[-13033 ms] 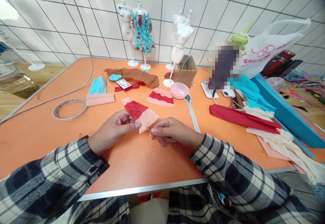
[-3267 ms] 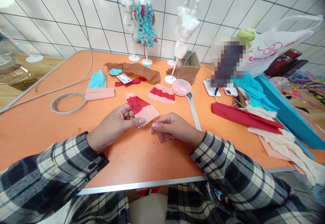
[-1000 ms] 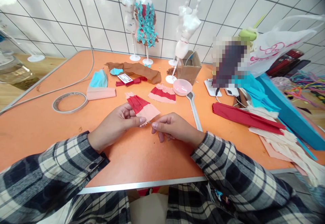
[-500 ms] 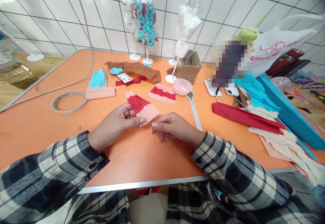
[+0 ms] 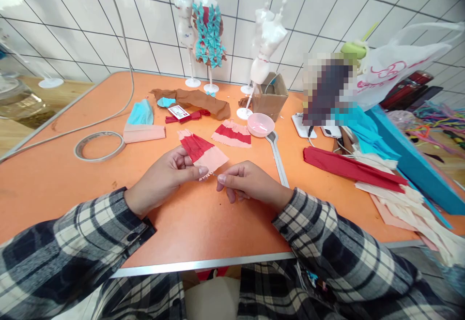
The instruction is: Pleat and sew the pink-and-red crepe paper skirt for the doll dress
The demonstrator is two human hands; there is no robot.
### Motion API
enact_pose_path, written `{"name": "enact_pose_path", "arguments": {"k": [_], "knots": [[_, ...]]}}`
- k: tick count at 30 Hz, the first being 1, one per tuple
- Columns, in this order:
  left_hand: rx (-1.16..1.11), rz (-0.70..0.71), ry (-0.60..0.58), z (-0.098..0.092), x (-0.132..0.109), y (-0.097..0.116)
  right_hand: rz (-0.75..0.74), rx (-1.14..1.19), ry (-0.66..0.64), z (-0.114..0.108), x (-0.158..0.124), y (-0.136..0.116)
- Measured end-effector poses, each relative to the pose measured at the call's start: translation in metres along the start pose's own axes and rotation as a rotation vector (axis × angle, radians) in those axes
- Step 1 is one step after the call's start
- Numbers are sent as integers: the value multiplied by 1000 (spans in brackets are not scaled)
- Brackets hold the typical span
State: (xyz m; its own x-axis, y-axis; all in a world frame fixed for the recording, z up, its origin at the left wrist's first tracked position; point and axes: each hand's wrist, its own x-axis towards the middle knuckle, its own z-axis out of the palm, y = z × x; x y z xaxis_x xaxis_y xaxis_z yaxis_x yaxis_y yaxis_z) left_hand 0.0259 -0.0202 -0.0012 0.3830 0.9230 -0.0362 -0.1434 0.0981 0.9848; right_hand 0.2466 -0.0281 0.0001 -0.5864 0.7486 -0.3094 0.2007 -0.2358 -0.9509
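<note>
My left hand (image 5: 169, 171) pinches a pink and red piece of crepe paper (image 5: 203, 151) between thumb and fingers. The piece has a fringed lower edge. Close to that edge, my right hand (image 5: 250, 180) has thumb and forefinger pressed together; anything between them is too small to make out. A similar pink and red crepe paper piece (image 5: 232, 133) lies flat on the table behind my hands. Beside it are a pink bowl (image 5: 260, 125) and grey scissors or tweezers (image 5: 278, 160), whose exact kind I cannot tell.
A roll of tape (image 5: 99, 146) lies at the left on the orange table (image 5: 83, 204). White mini mannequins (image 5: 268, 44) stand at the back, one dressed in blue bows (image 5: 209, 34). A cardboard box (image 5: 273, 96) sits near them. Red crepe paper (image 5: 352, 169) lies at the right.
</note>
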Motion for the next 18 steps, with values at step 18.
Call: {"name": "enact_pose_path", "arguments": {"k": [18], "knots": [[-2,-45,-11,1,0,-1,-13,-1,-18,0,-1,0]]}}
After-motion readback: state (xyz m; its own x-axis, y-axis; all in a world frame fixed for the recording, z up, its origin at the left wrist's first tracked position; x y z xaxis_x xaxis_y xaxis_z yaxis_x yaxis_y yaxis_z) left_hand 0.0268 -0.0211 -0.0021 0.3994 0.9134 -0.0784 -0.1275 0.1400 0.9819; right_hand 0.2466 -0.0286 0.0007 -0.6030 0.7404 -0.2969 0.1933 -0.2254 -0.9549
